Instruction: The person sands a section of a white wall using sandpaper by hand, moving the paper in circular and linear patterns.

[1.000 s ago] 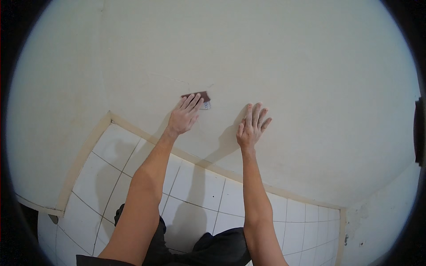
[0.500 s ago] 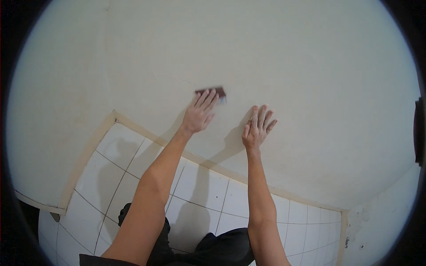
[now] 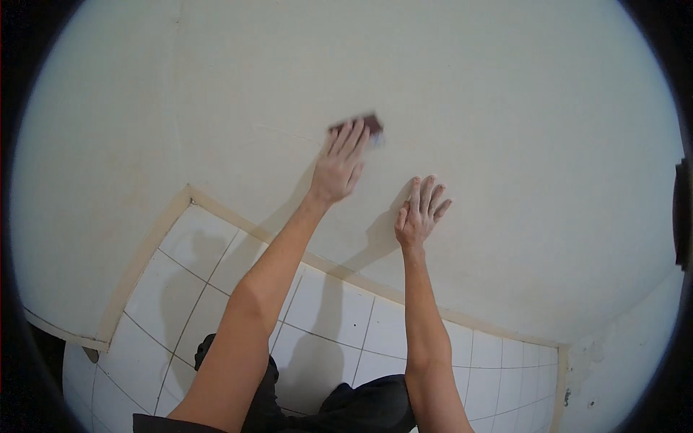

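A folded piece of dark reddish-brown sandpaper (image 3: 375,123) lies against the pale wall (image 3: 505,108), with a bit of bluish-marked backing at its lower right edge. My left hand (image 3: 339,164) presses it to the wall under extended fingers; the hand and sheet are slightly blurred, and the part beneath the fingers is hidden. To the right and a little lower, my right hand (image 3: 420,213) rests on the wall with fingers spread and nothing in them. Whitish dust coats its fingers.
White floor tiles (image 3: 339,307) with dark joints meet the wall at a beige skirting strip (image 3: 361,283), which turns a corner at left. A side wall (image 3: 621,361) with chipped patches stands at lower right. A dark object (image 3: 681,216) juts in at the right rim.
My left hand has slid up and to the right along the wall with the sandpaper. My right hand stays in nearly the same place.
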The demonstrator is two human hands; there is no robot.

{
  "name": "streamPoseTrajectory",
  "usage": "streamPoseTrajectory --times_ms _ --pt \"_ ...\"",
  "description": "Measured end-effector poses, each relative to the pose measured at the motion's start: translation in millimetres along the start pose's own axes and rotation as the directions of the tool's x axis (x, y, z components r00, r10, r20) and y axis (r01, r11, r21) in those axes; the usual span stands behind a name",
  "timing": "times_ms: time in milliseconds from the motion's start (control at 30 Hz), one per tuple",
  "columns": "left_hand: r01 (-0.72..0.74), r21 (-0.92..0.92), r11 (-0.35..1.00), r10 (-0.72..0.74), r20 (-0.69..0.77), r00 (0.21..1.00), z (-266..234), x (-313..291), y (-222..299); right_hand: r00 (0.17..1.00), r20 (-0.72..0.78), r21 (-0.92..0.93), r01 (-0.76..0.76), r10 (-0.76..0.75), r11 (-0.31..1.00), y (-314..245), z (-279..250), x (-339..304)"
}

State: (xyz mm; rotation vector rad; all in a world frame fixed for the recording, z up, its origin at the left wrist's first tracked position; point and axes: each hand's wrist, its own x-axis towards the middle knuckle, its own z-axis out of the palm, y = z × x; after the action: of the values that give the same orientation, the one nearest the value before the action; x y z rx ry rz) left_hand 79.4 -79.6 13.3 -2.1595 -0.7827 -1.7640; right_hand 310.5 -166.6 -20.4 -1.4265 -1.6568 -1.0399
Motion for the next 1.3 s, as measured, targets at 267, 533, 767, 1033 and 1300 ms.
streamPoseTrajectory --times_ms 267,533,767,1033,1300 --pt "-0.127 -0.025 0.992 0.129 0.243 0.962 -1.1 -33.4 -6.7 0.945 0.137 0.289 0.249 -0.297 0.924 -40.8 -8.0 46.5" --pt "0.043 -0.143 0.989 -0.023 0.138 0.99 4.1 -39.6 -20.3 0.975 0.173 0.161 0.11 -0.138 0.981 -93.2 4.7 67.2" --pt "0.294 -0.095 0.951 -0.283 0.106 0.953 0.4 -32.2 -22.8 0.993 0.113 0.015 -0.03 0.028 0.999 -100.2 -7.4 115.2" --pt "0.261 -0.103 0.96 -0.252 0.087 0.964 1.8 -27.1 -17.7 0.994 0.093 0.055 0.058 -0.063 0.997 -71.9 35.3 1.4" --pt "0.217 -0.03 0.976 -0.215 0.057 0.975 5.9 -38.1 -28.7 0.994 0.101 0.054 -0.049 0.043 0.997 -107.9 2.2 80.6"
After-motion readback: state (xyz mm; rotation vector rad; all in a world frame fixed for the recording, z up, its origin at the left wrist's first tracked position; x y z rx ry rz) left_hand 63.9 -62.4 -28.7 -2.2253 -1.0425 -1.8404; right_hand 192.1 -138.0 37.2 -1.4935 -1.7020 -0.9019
